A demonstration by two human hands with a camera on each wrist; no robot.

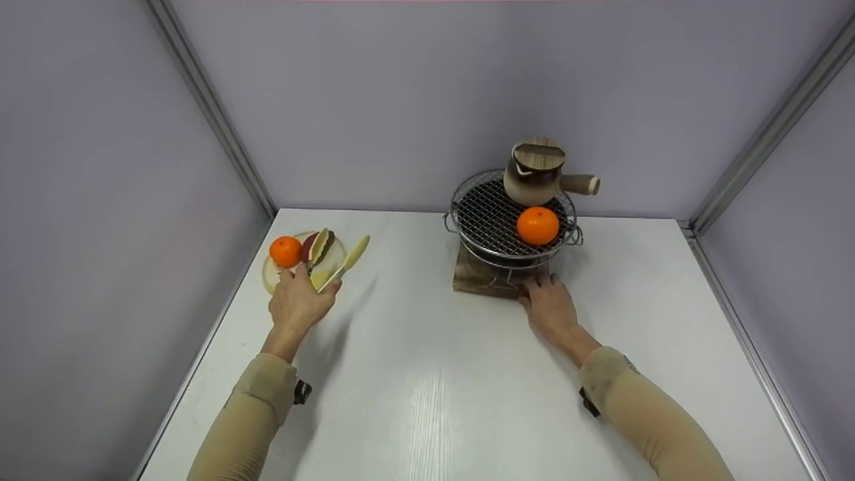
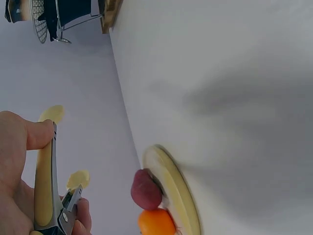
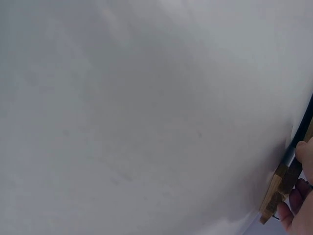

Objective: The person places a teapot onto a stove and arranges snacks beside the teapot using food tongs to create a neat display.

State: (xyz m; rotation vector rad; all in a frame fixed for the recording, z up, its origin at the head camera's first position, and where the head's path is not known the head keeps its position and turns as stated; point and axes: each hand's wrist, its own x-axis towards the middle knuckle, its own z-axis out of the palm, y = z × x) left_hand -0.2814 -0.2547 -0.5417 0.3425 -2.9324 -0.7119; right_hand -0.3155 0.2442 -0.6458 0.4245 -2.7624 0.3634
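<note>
Left hand [image 1: 300, 306] grips spread tongs [image 1: 356, 252] at plate [image 1: 338, 252], far left of counter [image 1: 401, 347] | right hand [image 1: 553, 310], well apart, grips wooden base [image 1: 473, 280], far right | advised: even, light squeeze; base steady.

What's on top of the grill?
On the grill: a brown pot at the back right, and an orange in front of it. The mesh directly beneath them is covered, and the wooden lid hides the pot's inside.
</note>
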